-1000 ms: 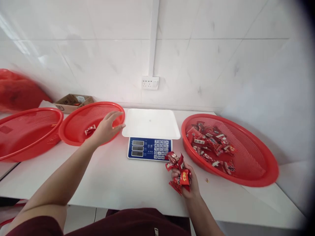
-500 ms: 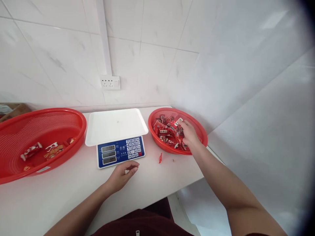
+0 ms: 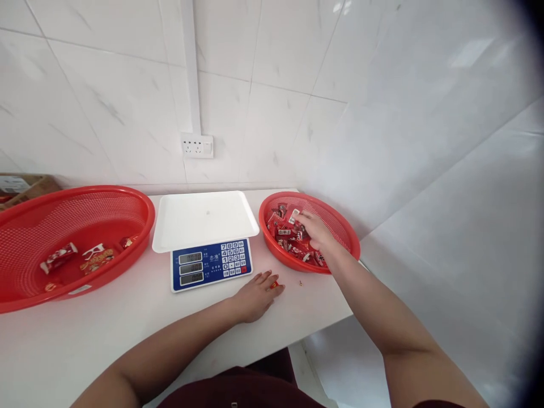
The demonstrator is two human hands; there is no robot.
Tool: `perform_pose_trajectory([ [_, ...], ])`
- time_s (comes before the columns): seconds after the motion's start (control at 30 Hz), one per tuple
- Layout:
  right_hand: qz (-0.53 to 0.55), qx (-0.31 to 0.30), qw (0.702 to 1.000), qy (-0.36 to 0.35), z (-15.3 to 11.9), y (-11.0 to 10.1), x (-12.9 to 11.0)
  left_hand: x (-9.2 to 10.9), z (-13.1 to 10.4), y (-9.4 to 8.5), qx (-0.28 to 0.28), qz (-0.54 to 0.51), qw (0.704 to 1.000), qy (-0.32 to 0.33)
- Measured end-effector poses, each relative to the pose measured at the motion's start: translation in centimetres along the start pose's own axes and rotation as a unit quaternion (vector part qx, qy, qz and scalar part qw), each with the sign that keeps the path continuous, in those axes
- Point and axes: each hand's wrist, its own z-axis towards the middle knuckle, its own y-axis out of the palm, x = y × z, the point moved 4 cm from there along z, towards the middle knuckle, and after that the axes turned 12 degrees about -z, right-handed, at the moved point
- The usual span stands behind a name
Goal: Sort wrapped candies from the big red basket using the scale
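My right hand (image 3: pixel 315 229) is inside the right red basket (image 3: pixel 349 226), closed with its fingertips on a red snack packet (image 3: pixel 294 216) that has a white label. Several small red-wrapped snacks (image 3: pixel 293 241) lie under and around it. Over the table in front of the scale, my left hand (image 3: pixel 256 296) reaches out palm down with fingers spread. A small red-wrapped candy (image 3: pixel 274 285) shows partly between its fingers, the rest covered. Left of the hand stands the electronic scale (image 3: pixel 211 265) with its white pan (image 3: pixel 206 221).
The left red basket (image 3: pixel 147 218) holds a few snack packets, among them a red and white one (image 3: pixel 59 258). Behind it is a cardboard box (image 3: pixel 40 187). A tiny scrap (image 3: pixel 301 283) lies near the right basket. Tiled walls stand behind and to the right, with a socket (image 3: pixel 198 146).
My left hand has moved right from in front of the scale to the small red candy, its fingers spreading. My right hand has shifted slightly left in the basket, lowering the packet. The view has shifted slightly.
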Motion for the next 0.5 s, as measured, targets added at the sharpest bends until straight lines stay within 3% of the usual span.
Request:
perform_pose_trajectory([
  [0.1,-0.066,-0.01,0.997,-0.029,-0.2,-0.4,0.2,-0.7,1.4,0.6,0.002,-0.007,1.0,-0.005],
  [0.23,-0.101,-0.015,0.994,-0.029,0.0,-1.7,0.8,-0.6,1.2,0.1,0.022,-0.026,0.999,-0.024],
  [0.33,-0.082,-0.012,0.996,-0.014,0.4,-2.5,0.7,-0.1,0.1,-0.9,0.069,-0.145,0.985,-0.064],
  [0.4,-0.051,-0.021,0.998,-0.001,0.6,-2.6,0.2,-0.1,-1.1,-1.5,0.095,-0.32,0.934,-0.13],
  [0.5,0.0,-0.052,0.999,0.003,0.6,-1.6,-1.3,-0.4,-3.3,-1.6,0.09,-0.597,0.766,-0.222],
])
